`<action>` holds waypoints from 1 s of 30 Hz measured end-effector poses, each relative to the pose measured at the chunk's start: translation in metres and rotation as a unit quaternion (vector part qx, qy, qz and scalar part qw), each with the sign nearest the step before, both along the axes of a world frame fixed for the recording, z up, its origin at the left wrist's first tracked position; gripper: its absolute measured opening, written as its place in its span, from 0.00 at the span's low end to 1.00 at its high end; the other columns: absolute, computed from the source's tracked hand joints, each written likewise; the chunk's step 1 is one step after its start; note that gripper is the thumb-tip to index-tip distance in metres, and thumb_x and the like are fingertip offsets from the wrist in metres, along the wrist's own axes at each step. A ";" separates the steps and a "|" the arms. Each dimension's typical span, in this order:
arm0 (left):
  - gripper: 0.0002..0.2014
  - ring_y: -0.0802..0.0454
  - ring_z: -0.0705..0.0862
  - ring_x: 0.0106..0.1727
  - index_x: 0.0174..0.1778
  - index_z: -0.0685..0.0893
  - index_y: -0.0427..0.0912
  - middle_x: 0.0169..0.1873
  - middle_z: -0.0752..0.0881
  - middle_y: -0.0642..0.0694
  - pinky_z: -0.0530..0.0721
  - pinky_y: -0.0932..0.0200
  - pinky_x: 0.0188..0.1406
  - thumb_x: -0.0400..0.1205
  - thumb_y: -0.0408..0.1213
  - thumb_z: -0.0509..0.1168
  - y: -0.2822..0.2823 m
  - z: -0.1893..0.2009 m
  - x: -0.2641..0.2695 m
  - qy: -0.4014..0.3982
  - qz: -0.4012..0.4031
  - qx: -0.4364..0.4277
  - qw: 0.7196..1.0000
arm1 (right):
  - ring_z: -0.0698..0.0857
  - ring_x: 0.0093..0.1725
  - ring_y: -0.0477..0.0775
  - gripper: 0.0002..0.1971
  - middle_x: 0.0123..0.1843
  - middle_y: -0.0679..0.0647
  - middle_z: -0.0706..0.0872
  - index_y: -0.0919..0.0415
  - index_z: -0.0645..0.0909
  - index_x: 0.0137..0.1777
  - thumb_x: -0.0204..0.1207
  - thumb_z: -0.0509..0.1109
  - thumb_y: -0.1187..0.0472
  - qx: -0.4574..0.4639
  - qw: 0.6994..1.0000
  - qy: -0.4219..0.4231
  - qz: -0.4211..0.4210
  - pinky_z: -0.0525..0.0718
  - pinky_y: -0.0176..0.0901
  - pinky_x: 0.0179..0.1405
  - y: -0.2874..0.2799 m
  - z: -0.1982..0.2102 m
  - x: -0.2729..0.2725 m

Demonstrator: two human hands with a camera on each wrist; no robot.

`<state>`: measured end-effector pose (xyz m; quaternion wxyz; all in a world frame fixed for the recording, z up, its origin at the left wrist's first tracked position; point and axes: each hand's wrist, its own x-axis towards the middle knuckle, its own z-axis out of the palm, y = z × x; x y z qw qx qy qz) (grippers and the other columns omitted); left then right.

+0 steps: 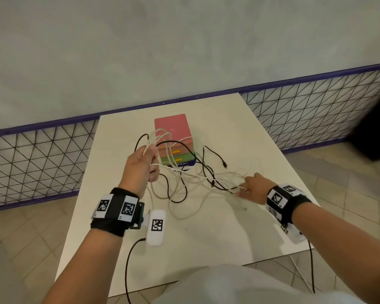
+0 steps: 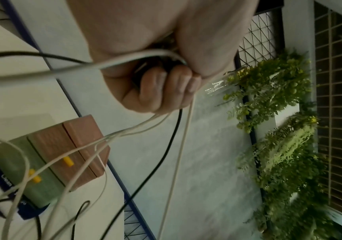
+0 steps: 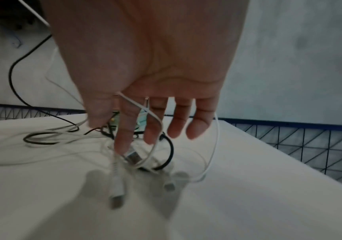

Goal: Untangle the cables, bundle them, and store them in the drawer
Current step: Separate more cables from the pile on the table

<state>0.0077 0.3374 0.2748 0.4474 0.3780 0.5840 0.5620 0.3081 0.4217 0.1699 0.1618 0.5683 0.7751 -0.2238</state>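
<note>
Nearest, the right hand hangs low over the white desk, fingers spread and loosely hooked through white cables. The left hand, raised, grips white and black cables in a fist. Behind the tangle stands the pink and green drawer unit, drawers closed.

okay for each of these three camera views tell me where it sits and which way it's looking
Head: worn on the head, looking forward and down at the table; both forearms show.
Left wrist: looks along the left hand fisted round cables.
Right wrist: looks along the right hand, fingers spread over cable plugs.
Shared: the drawer box shows clearly in the head and left wrist views.
</note>
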 end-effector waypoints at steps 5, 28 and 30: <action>0.15 0.54 0.67 0.15 0.34 0.71 0.41 0.16 0.76 0.50 0.65 0.65 0.16 0.88 0.39 0.55 0.007 0.001 -0.004 0.059 0.002 0.005 0.998 | 0.68 0.65 0.51 0.29 0.51 0.49 0.87 0.48 0.71 0.67 0.72 0.60 0.31 -0.023 0.994 0.059 -0.090 0.74 0.54 0.67 -0.007 -0.013 -0.003; 0.13 0.53 0.70 0.18 0.35 0.70 0.44 0.16 0.70 0.55 0.67 0.63 0.20 0.87 0.39 0.53 0.003 0.001 -0.031 0.054 0.083 0.004 0.995 | 0.81 0.46 0.61 0.10 0.41 0.56 0.81 0.61 0.81 0.40 0.75 0.58 0.70 0.196 0.934 0.222 -0.201 0.73 0.43 0.43 0.029 0.059 0.028; 0.14 0.53 0.70 0.18 0.35 0.70 0.44 0.16 0.70 0.55 0.68 0.63 0.20 0.88 0.40 0.53 0.004 -0.002 -0.029 0.054 0.080 -0.002 0.995 | 0.80 0.47 0.57 0.10 0.46 0.53 0.83 0.61 0.82 0.49 0.77 0.59 0.68 0.241 0.911 0.276 -0.188 0.75 0.43 0.47 0.025 0.056 0.019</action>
